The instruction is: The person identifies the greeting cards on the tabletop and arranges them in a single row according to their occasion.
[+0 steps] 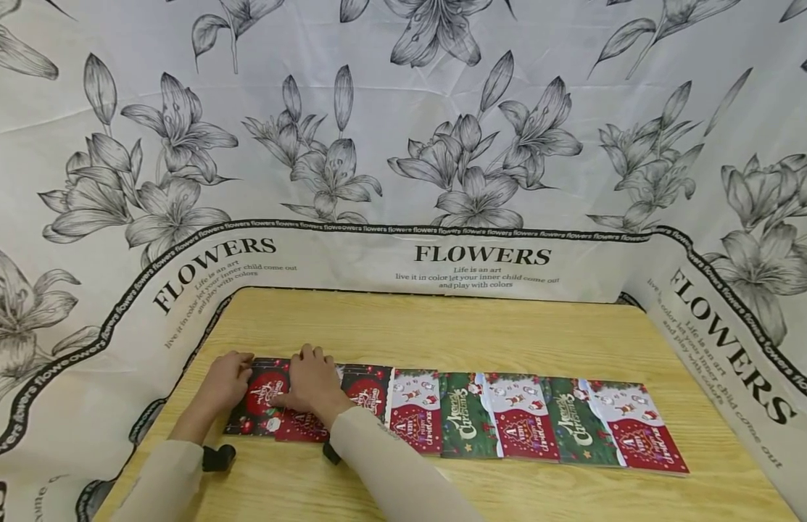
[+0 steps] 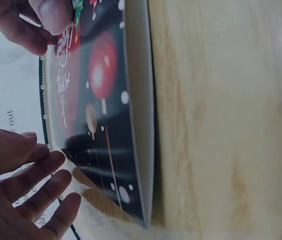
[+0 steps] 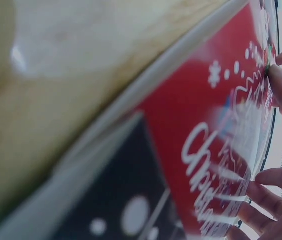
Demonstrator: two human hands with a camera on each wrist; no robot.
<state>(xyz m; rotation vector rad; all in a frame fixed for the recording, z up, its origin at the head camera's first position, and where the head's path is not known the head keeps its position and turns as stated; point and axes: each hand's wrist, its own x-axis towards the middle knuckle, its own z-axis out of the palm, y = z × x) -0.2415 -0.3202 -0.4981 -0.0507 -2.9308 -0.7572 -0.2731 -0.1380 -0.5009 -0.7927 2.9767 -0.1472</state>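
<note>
In the head view, my left hand (image 1: pixel 223 388) is at the left edge of a black Christmas card (image 1: pixel 256 406) with a red round print, the leftmost in a row. In the left wrist view, the fingers (image 2: pixel 51 170) lie loosely beside that card's edge. My right hand (image 1: pixel 314 384) rests over a red Christmas card (image 1: pixel 299 428) that meets the black one, its thumb reaching left toward the black card. In the right wrist view, extended fingers (image 3: pixel 265 200) touch the far part of the glossy red card (image 3: pixel 180 100). Part of the red card is hidden under the hand.
To the right the row goes on: another black card (image 1: pixel 370 388), a red-and-white card (image 1: pixel 416 413), a green card (image 1: pixel 467 417) and several more alternating. They lie on a wood-grain table (image 1: pixel 442 330). Flower-printed cloth (image 1: pixel 475 181) hangs around it at the back and sides.
</note>
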